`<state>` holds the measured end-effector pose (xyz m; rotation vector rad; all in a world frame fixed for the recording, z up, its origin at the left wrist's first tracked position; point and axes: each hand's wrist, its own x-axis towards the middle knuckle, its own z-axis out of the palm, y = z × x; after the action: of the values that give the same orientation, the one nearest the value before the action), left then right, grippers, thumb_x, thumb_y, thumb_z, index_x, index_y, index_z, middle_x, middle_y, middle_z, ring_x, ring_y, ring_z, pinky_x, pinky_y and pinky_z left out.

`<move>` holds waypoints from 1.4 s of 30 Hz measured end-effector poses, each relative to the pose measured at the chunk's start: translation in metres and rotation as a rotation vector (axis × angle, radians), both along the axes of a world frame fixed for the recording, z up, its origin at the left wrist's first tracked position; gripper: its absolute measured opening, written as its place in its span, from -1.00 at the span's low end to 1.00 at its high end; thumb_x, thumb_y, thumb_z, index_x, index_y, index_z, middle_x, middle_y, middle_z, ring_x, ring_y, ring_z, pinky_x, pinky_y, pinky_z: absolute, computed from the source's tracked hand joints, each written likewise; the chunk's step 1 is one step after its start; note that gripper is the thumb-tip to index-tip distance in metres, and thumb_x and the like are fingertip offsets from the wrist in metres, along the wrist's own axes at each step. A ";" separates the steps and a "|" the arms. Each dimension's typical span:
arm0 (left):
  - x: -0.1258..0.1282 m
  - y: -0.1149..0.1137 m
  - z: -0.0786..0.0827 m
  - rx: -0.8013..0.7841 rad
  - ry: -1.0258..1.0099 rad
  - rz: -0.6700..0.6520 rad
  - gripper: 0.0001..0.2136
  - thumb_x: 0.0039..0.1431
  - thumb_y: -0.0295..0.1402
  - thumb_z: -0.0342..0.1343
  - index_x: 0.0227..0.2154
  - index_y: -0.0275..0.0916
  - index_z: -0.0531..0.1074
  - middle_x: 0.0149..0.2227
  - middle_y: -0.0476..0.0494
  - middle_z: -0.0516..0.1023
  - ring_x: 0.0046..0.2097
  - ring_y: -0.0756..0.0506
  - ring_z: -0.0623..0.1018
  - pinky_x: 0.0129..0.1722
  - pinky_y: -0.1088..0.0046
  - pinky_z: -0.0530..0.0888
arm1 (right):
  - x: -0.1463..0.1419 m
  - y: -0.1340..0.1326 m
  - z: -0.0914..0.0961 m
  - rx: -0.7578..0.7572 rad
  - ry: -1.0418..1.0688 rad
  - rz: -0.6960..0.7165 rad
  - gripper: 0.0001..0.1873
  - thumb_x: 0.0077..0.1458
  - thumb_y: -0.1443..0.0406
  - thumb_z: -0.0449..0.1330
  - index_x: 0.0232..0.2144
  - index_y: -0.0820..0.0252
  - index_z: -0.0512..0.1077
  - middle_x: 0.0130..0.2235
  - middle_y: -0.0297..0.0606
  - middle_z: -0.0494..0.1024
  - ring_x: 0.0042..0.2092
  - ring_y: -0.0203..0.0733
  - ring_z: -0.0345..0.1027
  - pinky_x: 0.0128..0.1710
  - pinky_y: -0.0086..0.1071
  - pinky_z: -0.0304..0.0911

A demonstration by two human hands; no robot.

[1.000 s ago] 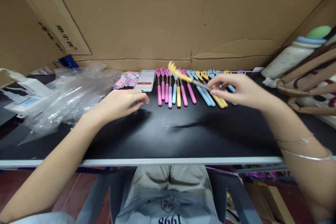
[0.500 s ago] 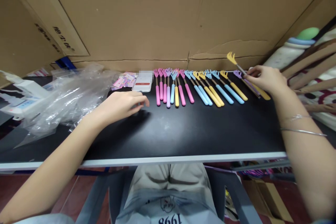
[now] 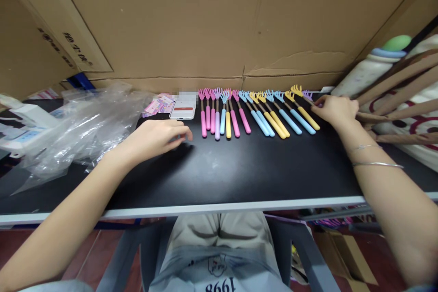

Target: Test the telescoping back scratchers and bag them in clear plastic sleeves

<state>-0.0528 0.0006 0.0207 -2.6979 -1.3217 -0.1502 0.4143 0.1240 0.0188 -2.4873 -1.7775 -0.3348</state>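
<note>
A row of several small back scratchers with claw heads, among them a pink one [image 3: 203,121], a blue one [image 3: 290,121] and a yellow one [image 3: 310,118], lies across the black table. At its right end my right hand [image 3: 337,108] is closed around another yellow back scratcher [image 3: 297,91], whose claw head sticks out to the left; its handle is hidden under the hand. Behind the fingers shows the claw of a purple back scratcher [image 3: 307,95]. My left hand [image 3: 164,136], loosely curled and with nothing in it, hovers in front of the phone [image 3: 183,112].
Crumpled clear plastic bags [image 3: 99,123] and a white power strip [image 3: 29,132] occupy the left side. Pink cards [image 3: 158,105] lie beside the phone. A bottle with a green lid [image 3: 372,66] and a bag with brown straps [image 3: 410,93] stand on the right. Cardboard [image 3: 205,23] walls the back.
My right hand has lowered and moved left with the yellow back scratcher, bringing its claw down beside the row's end. The left hand has stayed nearly still.
</note>
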 end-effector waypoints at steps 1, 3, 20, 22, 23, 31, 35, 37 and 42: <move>0.000 0.000 0.000 -0.003 0.002 0.002 -0.76 0.24 -0.37 -0.14 -0.21 -0.10 0.43 -0.17 0.02 0.55 -0.20 -0.04 0.53 -0.30 0.51 0.34 | -0.001 0.000 0.000 -0.001 -0.010 -0.001 -0.60 0.12 0.12 0.07 -0.10 0.19 0.48 -0.07 0.12 0.49 0.02 0.12 0.27 -0.09 -0.11 0.06; 0.001 -0.001 0.001 -0.009 0.003 0.006 -0.77 0.24 -0.37 -0.14 -0.21 -0.10 0.43 -0.17 0.03 0.56 -0.21 -0.03 0.53 -0.31 0.51 0.33 | -0.001 0.001 -0.001 -0.008 -0.024 -0.006 -0.60 0.13 0.13 0.05 -0.09 0.19 0.48 -0.07 0.12 0.49 0.03 0.12 0.25 -0.08 -0.10 0.04; -0.001 0.002 -0.002 -0.020 0.001 0.006 -0.77 0.25 -0.35 -0.13 -0.19 -0.09 0.43 -0.16 0.02 0.56 -0.19 -0.03 0.53 -0.30 0.52 0.35 | 0.019 0.007 0.005 -0.009 0.055 -0.015 -0.54 0.20 0.01 -0.05 0.00 0.06 0.39 0.01 -0.07 0.48 -0.09 -0.02 0.32 -0.31 -0.28 0.06; -0.001 0.003 -0.003 -0.018 -0.007 0.001 -0.76 0.25 -0.36 -0.14 -0.20 -0.09 0.43 -0.16 0.02 0.56 -0.20 -0.02 0.53 -0.30 0.52 0.35 | 0.026 0.010 0.006 -0.009 0.056 -0.021 -0.57 0.19 0.04 -0.03 -0.01 0.05 0.40 0.03 -0.07 0.47 -0.07 0.01 0.32 -0.31 -0.26 0.07; -0.001 0.003 -0.003 -0.013 -0.010 0.003 -0.76 0.25 -0.36 -0.14 -0.20 -0.10 0.44 -0.17 0.02 0.56 -0.20 -0.02 0.53 -0.31 0.53 0.35 | 0.030 0.013 0.005 -0.016 0.057 -0.022 -0.58 0.18 0.05 -0.02 -0.02 0.06 0.40 0.03 -0.06 0.47 -0.07 0.02 0.32 -0.30 -0.25 0.07; 0.002 0.000 -0.001 -0.044 0.009 0.006 -0.76 0.26 -0.35 -0.16 -0.19 -0.10 0.42 -0.18 0.02 0.55 -0.21 -0.02 0.53 -0.29 0.52 0.34 | 0.052 0.028 -0.004 -0.131 0.129 0.045 -0.55 0.05 0.08 0.17 -0.03 0.10 0.35 -0.04 -0.14 0.50 -0.16 -0.12 0.33 -0.27 -0.34 0.14; 0.002 0.000 -0.001 -0.046 0.002 0.014 -0.76 0.25 -0.34 -0.16 -0.20 -0.10 0.42 -0.18 0.01 0.55 -0.21 -0.03 0.52 -0.29 0.51 0.33 | 0.056 0.029 -0.008 -0.119 0.120 0.041 -0.52 0.01 0.10 0.17 -0.01 0.08 0.32 -0.05 -0.15 0.49 -0.20 -0.11 0.32 -0.28 -0.31 0.15; 0.002 0.000 -0.001 -0.053 -0.006 0.019 -0.75 0.25 -0.34 -0.16 -0.20 -0.10 0.43 -0.20 0.00 0.55 -0.22 -0.03 0.52 -0.29 0.52 0.32 | 0.057 0.030 -0.010 -0.111 0.114 0.037 -0.53 0.03 0.08 0.13 -0.02 0.10 0.32 -0.07 -0.11 0.49 -0.21 -0.09 0.32 -0.28 -0.29 0.17; 0.002 0.001 -0.002 -0.080 -0.002 0.052 -0.76 0.25 -0.29 -0.14 -0.18 -0.08 0.42 -0.24 0.01 0.56 -0.26 -0.04 0.53 -0.31 0.52 0.32 | 0.059 0.033 -0.012 -0.112 0.093 0.012 -0.49 0.03 0.07 0.09 0.00 0.16 0.31 -0.09 0.00 0.46 -0.18 -0.01 0.32 -0.24 -0.23 0.19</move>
<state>-0.0507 0.0014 0.0189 -2.7261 -1.4261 -0.0968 0.4737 0.1567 0.0067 -2.5192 -1.8222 -0.1195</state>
